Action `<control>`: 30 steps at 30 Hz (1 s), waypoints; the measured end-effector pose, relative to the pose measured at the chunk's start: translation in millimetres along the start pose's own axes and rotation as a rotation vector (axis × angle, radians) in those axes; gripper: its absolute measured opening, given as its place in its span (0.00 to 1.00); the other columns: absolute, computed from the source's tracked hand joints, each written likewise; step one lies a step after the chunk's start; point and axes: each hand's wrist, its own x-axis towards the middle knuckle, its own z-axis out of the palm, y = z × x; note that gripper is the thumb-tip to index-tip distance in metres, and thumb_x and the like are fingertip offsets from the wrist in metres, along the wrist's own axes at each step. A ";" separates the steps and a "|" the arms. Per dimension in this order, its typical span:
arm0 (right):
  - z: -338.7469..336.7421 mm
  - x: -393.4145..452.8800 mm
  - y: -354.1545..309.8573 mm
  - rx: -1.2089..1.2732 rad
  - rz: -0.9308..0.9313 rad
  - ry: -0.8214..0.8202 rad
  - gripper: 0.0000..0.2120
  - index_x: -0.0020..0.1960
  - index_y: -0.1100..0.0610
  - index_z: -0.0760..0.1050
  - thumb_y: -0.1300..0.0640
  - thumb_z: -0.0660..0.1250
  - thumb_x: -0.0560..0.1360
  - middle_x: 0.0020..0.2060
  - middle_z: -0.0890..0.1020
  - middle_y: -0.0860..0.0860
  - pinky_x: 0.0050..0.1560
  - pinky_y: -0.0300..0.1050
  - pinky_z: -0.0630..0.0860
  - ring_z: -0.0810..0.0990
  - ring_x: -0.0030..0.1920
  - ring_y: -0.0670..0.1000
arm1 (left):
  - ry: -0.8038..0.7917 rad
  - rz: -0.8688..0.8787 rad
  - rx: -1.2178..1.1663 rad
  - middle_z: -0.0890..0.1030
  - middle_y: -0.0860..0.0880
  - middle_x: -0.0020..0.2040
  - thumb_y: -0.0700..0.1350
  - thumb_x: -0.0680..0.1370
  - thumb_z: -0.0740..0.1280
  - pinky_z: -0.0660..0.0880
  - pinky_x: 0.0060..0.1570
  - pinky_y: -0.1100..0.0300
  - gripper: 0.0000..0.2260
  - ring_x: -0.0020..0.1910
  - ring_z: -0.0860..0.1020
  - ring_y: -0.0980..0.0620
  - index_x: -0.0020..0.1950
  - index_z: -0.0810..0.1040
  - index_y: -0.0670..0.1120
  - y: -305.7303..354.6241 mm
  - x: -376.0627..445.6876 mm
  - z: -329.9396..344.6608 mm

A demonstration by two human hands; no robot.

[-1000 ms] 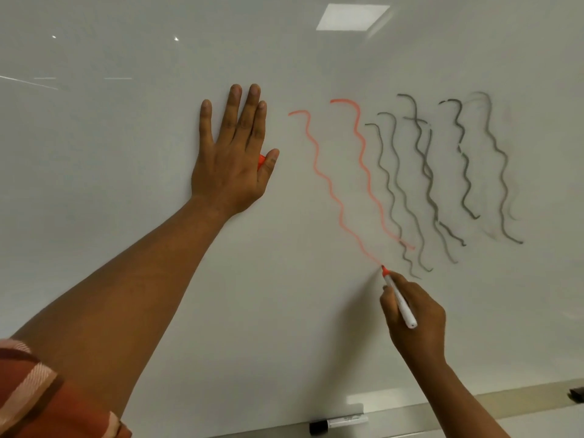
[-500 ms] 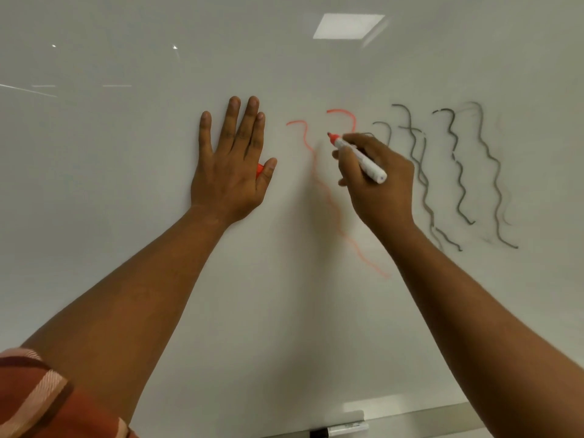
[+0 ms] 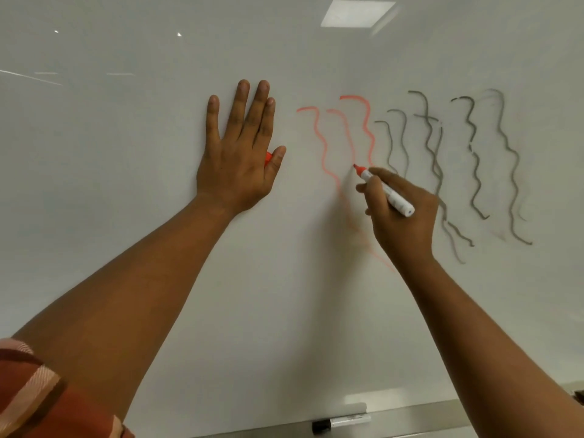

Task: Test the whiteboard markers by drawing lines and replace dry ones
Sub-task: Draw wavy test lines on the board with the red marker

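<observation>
Gripping red marker [image 3: 384, 190] mid-barrel, right hand [image 3: 401, 216] writes; tip on whiteboard [image 3: 126, 184] at 3 o'clock of flat, released left hand [image 3: 237, 159]. Marker light, stiff, smooth: you hold near tip.

Square ceiling light [image 3: 357, 13] reflected up top; grey ledge [image 3: 436, 414] along bottom.

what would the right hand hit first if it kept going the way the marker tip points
The right hand aims the red marker up and left, its tip apparently already on the whiteboard. Sliding on, it would first cross the middle red line.
</observation>
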 end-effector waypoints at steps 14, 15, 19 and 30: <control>-75.4 -90.8 68.4 -0.141 0.408 0.019 0.11 0.40 0.52 0.84 0.56 0.66 0.79 0.34 0.86 0.47 0.40 0.57 0.81 0.85 0.34 0.49 | -0.007 0.004 -0.020 0.43 0.44 0.82 0.57 0.85 0.45 0.44 0.76 0.34 0.30 0.81 0.43 0.41 0.82 0.42 0.42 2.0 -0.8 -1.0; -80.3 -95.0 71.4 -0.145 0.434 0.022 0.11 0.41 0.51 0.84 0.57 0.66 0.79 0.34 0.86 0.47 0.41 0.56 0.82 0.85 0.34 0.49 | -0.008 0.005 -0.023 0.43 0.44 0.82 0.57 0.85 0.45 0.44 0.76 0.34 0.30 0.81 0.43 0.41 0.82 0.42 0.42 1.8 -0.7 -1.1; -91.4 -112.8 68.7 -0.081 0.478 0.058 0.09 0.49 0.54 0.85 0.60 0.65 0.80 0.37 0.87 0.46 0.35 0.36 0.79 0.85 0.36 0.47 | -0.012 0.001 -0.019 0.43 0.44 0.82 0.57 0.85 0.45 0.43 0.76 0.34 0.30 0.81 0.43 0.42 0.82 0.41 0.43 1.4 -0.9 -0.6; -110.4 -147.2 40.7 0.021 0.546 -0.044 0.09 0.51 0.51 0.84 0.61 0.66 0.81 0.39 0.87 0.47 0.33 0.35 0.77 0.84 0.35 0.48 | -0.038 0.012 -0.077 0.45 0.42 0.82 0.57 0.85 0.46 0.42 0.77 0.36 0.30 0.81 0.43 0.42 0.81 0.44 0.41 0.7 -3.6 -8.9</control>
